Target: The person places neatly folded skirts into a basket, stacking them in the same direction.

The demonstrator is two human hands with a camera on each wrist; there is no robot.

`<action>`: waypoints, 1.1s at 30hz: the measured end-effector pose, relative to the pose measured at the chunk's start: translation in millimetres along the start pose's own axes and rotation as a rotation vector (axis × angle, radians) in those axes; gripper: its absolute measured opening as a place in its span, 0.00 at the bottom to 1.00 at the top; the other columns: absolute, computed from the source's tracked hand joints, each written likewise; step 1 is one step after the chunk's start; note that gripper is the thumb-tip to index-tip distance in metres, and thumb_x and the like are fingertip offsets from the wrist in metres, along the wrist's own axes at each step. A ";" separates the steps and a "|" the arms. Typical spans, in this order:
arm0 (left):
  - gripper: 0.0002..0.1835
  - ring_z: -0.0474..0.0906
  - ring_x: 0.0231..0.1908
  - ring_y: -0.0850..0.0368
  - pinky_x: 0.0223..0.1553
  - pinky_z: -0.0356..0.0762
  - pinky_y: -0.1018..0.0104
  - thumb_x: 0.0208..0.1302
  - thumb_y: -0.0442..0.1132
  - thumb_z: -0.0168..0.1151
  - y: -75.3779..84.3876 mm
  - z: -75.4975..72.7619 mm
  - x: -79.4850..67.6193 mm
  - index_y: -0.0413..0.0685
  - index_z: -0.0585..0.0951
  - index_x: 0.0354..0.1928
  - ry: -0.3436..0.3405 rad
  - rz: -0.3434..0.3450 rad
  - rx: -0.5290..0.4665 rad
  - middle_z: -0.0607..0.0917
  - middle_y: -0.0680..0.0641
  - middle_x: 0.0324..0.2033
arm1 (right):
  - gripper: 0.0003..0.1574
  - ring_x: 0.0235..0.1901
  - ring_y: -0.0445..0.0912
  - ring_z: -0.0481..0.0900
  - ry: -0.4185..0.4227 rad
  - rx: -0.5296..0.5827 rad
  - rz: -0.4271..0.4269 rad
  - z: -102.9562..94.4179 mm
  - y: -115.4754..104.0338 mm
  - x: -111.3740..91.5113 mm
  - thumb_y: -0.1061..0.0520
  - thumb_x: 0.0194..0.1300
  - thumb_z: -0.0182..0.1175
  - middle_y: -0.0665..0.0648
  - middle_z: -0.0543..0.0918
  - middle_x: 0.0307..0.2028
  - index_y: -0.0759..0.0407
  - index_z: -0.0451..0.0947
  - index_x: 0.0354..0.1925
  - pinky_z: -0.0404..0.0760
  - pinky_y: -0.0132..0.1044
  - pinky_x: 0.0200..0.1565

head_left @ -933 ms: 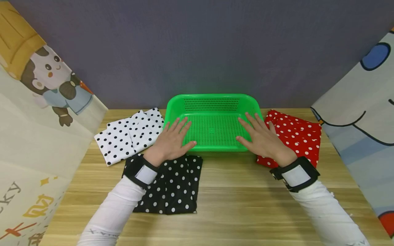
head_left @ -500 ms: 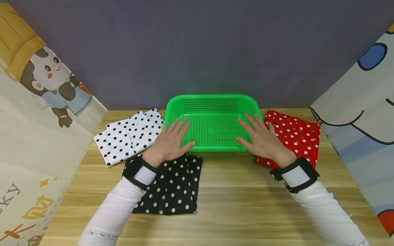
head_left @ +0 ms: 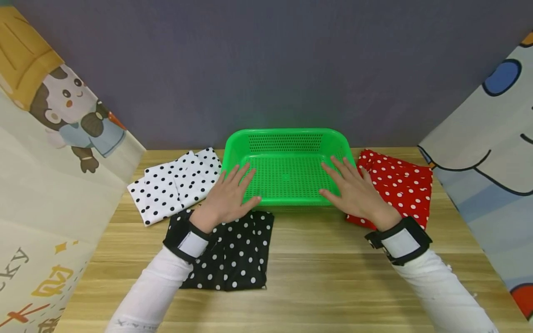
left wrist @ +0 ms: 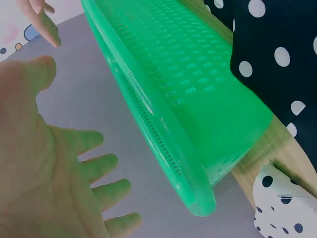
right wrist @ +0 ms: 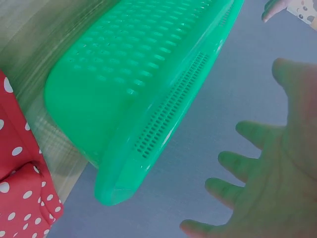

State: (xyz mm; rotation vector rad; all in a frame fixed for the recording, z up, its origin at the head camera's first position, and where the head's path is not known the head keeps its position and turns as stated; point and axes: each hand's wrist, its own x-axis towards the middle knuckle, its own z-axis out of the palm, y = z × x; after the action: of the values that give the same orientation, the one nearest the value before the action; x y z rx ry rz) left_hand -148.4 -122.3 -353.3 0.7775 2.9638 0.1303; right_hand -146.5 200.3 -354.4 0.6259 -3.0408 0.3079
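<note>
A green plastic basket (head_left: 287, 202) stands on the bench (head_left: 329, 282), its long axis running from 9 to 3 o'clock in the head view. Its middle lies between 2 and 3 o'clock from the left hand (head_left: 226, 196) and near 10 o'clock from the right hand (head_left: 360, 196), the two about equally near. Both hands hover palm down at its near corners, fingers spread apart and holding nothing; the wrist views show a gap between each hand and the rim.

Just outside the basket, a folded white dotted cloth (head_left: 166, 187) lies at 9 o'clock and a red dotted cloth (head_left: 401, 185) at 3, partly under the right hand. A black dotted cloth (head_left: 235, 254) lies at 7 o'clock, its top edge partly hidden by the left hand. A dark grey wall (head_left: 283, 69) rises at 12.

Since the earlier frames both hands have drawn slightly back toward 6 o'clock; basket and cloths stay put.
</note>
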 end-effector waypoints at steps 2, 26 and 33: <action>0.40 0.40 0.70 0.44 0.67 0.43 0.43 0.65 0.64 0.38 0.1 1.0 -2.3 0.50 0.46 0.72 0.005 0.001 0.001 0.45 0.44 0.71 | 0.46 0.69 0.62 0.46 0.023 -0.010 -0.004 0.8 -0.5 -1.2 0.37 0.61 0.54 0.62 0.50 0.70 0.51 0.51 0.70 0.48 0.70 0.59; 0.37 0.55 0.66 0.44 0.65 0.52 0.46 0.63 0.58 0.51 10.8 25.9 -49.4 0.44 0.59 0.67 0.235 0.050 0.031 0.60 0.41 0.66 | 0.37 0.52 0.59 0.71 0.304 0.066 -0.138 40.2 -15.5 -52.4 0.48 0.48 0.69 0.61 0.73 0.51 0.59 0.71 0.55 0.70 0.60 0.48; 0.33 0.62 0.61 0.45 0.61 0.60 0.50 0.58 0.50 0.60 10.2 39.1 -62.5 0.41 0.66 0.63 0.273 0.017 -0.023 0.67 0.40 0.60 | 0.25 0.45 0.53 0.74 0.307 0.104 -0.143 57.1 -17.6 -62.9 0.55 0.48 0.68 0.57 0.76 0.43 0.59 0.75 0.46 0.74 0.50 0.43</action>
State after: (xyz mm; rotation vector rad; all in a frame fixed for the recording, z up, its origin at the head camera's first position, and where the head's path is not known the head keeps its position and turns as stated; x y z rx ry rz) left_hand -85.5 -141.7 -387.9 0.8442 3.2034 0.2935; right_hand -80.7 197.7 -410.9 0.7226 -2.6860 0.5080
